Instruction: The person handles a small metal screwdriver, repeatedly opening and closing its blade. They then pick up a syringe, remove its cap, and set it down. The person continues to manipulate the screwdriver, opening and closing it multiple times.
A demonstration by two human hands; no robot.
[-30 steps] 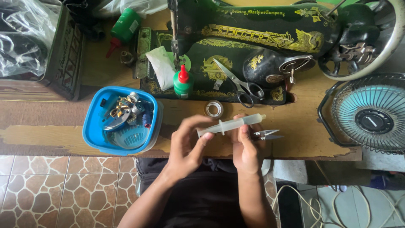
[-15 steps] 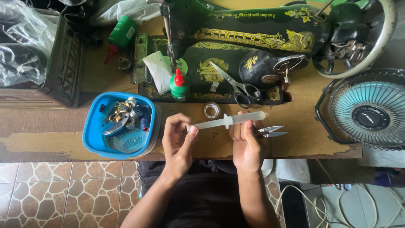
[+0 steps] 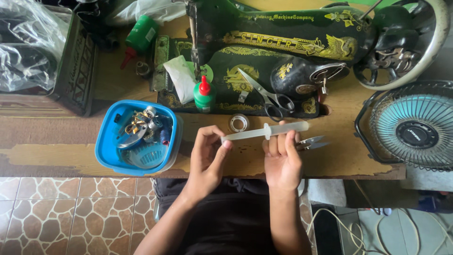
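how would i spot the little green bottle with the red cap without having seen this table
Find the black and gold sewing machine at the back of the wooden table. The green bottle stands upright on its base, left of the scissors. Its pointed red cap distinguishes it from the other green bottle lying tipped further left.

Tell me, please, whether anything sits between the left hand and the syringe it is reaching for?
Nothing visible does: the left hand already touches the thin end of the syringe, and the right hand holds the barrel.
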